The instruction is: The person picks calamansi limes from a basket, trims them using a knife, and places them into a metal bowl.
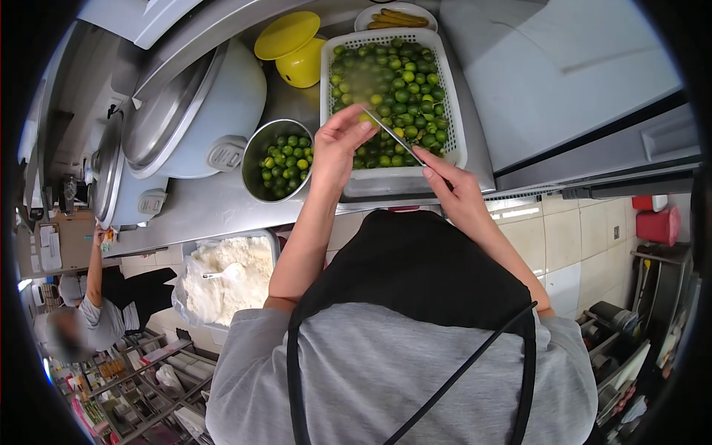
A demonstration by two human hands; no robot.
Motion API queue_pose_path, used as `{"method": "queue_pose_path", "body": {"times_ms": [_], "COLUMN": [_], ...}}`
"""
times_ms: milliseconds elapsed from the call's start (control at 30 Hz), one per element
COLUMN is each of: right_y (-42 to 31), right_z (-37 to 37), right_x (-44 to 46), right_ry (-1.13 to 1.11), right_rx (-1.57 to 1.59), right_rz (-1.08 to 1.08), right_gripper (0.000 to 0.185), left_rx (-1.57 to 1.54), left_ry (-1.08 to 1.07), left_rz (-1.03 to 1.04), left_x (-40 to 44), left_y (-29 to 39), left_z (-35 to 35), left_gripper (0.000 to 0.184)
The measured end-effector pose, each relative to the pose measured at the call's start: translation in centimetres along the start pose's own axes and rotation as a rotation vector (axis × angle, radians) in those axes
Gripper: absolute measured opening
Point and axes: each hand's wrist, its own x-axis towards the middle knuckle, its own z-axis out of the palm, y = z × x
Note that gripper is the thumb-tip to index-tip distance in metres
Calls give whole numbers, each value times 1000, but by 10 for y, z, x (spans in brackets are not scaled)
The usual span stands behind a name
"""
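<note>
My left hand (pixel 341 141) pinches a small yellow-green lime (pixel 366 117) between its fingertips. In my right hand (pixel 456 189) is a knife (pixel 394 136), its blade slanting up and left so that the tip end meets the lime; whether it has cut in I cannot tell. Both hands are over the near side of a white perforated basket (pixel 458 133), which holds many small green limes (pixel 404 81), a few of them yellowish. Left of my left forearm, a round steel container (pixel 251 178) has more whole limes inside.
Two large rice cookers (pixel 241 81) stand on the steel counter (pixel 200 200) at left. Behind are a yellow lidded container (pixel 300 70) and a plate (pixel 363 16) of brownish sticks. Below the counter sits a tub of white powder (pixel 222 297) with a scoop. Another person (pixel 96 311) is at far left.
</note>
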Motion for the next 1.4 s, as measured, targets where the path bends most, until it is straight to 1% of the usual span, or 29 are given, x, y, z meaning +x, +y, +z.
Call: {"method": "queue_pose_path", "body": {"times_ms": [100, 233, 300, 367, 400, 467, 567, 600, 667, 733, 800, 867, 1033, 1100, 1133, 1200, 1233, 1300, 1333, 1367, 1400], "right_y": [1, -1, -6, -12, -10, -4, -4, -4, -4, -3, -3, -3, -3, -3, -3, -2, -1, 3, 6, 9, 13], "right_z": [1, 1, -1, -5, -5, -5, -4, -4, -4, -4, -2, 1, 4, 5, 4, 3, 2, 1, 1, 0, -2], "right_x": [-1, 2, 8, 16, 16, 17, 4, 0, -5, -5, -3, 1, 10, 9, 8, 7, 5, 1, -2, -4, -5], "right_ry": [-19, 24, 42, -10, -8, 121, 75, 72, 7, 5, 4, 52, 59, 50, 46, 37, 12, -17, -13, -9, -10], "right_rx": [-10, -73, -104, -231, -231, -103, -75, -74, -62, -65, -67, -84, -111, -97, -103, -106, -117, -129, -134, -139, -140], "right_rz": [11, 11, 17, 233, 233, 12, -34, -35, 16, 27, 36, -14, 3, 9, -2, -14, 10, 36, 38, 41, 43], "right_gripper": [32, 31, 31, 32, 32, 30, 31, 31, 31, 31, 31, 31, 31, 31, 31, 32, 31, 31, 31, 31, 31], "left_rx": [-4, 29, 96, 95, 95, 83, 96, 96, 95, 116, 135, 134, 122, -117, -117, -269, -269, -261, -243, -167, 31], "left_ry": [32, 48, -73, -90, -102, -80, 26, 29, 79, 79, 73, 46, 0, -23, -20, -23, -19, 71, 63, 117, 209], "left_rz": [7, 6, -1, -26, -49, -29, 6, 7, 72, 66, 80, 70, 51, -89, -89, -152, -151, -101, -70, -52, -38], "left_x": [2, 0, -7, -16, -18, -11, -1, 2, 6, 6, 6, 2, -2, -3, -2, 3, 4, 5, 6, 4, 2], "left_y": [-4, -13, -20, -22, -22, -23, -16, -14, -10, -8, -8, -9, -14, -8, -8, -7, -4, 5, 14, 28, 41], "left_z": [0, 5, 13, 26, 30, 20, 7, 5, 2, 2, 4, 8, 10, 9, 6, -6, -12, -30, -45, -59, -74], "left_gripper": [23, 21, 27, 28, 29, 29, 28, 28, 28, 27, 26, 25, 22, 20, 20, 20, 20, 21, 20, 24, 24]}}
